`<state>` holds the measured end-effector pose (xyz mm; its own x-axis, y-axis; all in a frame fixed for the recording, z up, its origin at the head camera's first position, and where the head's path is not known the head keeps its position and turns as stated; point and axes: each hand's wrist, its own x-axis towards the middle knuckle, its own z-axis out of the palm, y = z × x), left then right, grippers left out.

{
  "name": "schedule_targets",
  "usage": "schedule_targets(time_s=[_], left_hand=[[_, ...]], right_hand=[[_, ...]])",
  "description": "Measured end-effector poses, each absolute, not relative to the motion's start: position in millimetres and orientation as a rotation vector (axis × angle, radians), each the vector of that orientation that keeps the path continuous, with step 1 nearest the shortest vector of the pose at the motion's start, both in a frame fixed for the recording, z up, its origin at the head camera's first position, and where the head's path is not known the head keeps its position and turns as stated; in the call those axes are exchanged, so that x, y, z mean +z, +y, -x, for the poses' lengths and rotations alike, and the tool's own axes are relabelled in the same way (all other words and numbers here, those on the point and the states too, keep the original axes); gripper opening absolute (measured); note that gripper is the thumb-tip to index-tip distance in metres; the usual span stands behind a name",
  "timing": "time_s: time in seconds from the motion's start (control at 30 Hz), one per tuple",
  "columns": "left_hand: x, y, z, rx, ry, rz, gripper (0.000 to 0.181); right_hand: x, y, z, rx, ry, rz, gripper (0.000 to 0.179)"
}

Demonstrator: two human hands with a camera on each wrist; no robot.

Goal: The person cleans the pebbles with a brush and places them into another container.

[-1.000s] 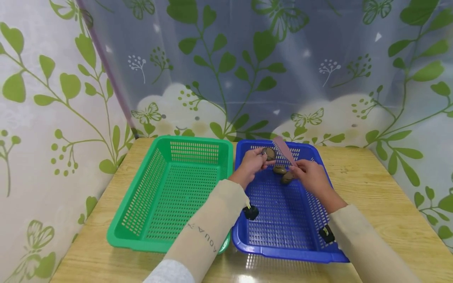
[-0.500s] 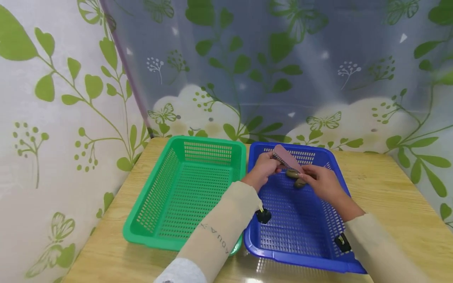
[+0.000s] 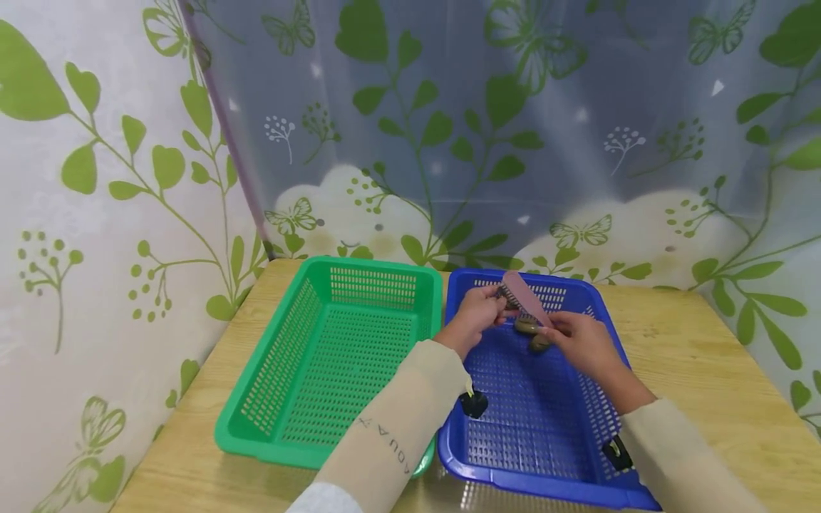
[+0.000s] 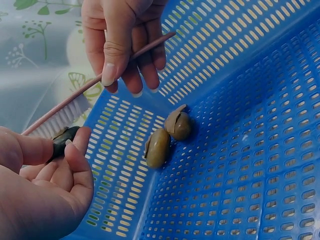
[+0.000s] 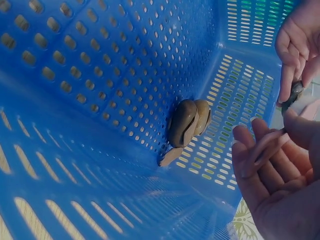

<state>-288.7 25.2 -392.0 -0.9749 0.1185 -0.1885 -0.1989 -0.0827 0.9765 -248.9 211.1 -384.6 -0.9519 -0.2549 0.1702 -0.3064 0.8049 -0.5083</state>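
Note:
My left hand [image 3: 473,317] pinches a dark, smooth-shelled snail [image 4: 68,141] between thumb and fingers, above the far end of the blue basket [image 3: 539,489]. In my right hand [image 3: 580,343] is the handle of a pink brush [image 3: 527,296], gripped between thumb and fingers. Its white bristles [image 4: 69,114] face down against the held snail in the left wrist view. Below the hands, two olive-brown snails [image 4: 159,148] [image 4: 179,125] lie side by side on the basket floor near its far wall. Brown flaps show along their edges.
A green basket [image 3: 256,450] of the same slotted kind stands left of the blue one on the wooden table [image 3: 693,356]. Patterned cloth [image 3: 398,142] hangs behind the table. Small black clips [image 3: 473,404] hang at both sleeves.
A second ago the brush was apart from the snail, whose brown face showed. The brush has come left onto it, and the snail is now mostly covered. The head view has shifted somewhat.

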Motion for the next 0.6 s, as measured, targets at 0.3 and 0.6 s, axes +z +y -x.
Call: schedule_targets(time_s=[0.3,0.6], left_hand=[[-390.8,23.8,287.7,2.174,1.925,0.062,0.04],[-390.1,23.3,287.9,2.163,1.944,0.051,0.037]], right_hand=[[-382.1,213.6,247.1,0.831,-2.903,-0.319,0.035],[-383.1,209.6,247.3,0.889,-2.871,-0.428,0.039]])
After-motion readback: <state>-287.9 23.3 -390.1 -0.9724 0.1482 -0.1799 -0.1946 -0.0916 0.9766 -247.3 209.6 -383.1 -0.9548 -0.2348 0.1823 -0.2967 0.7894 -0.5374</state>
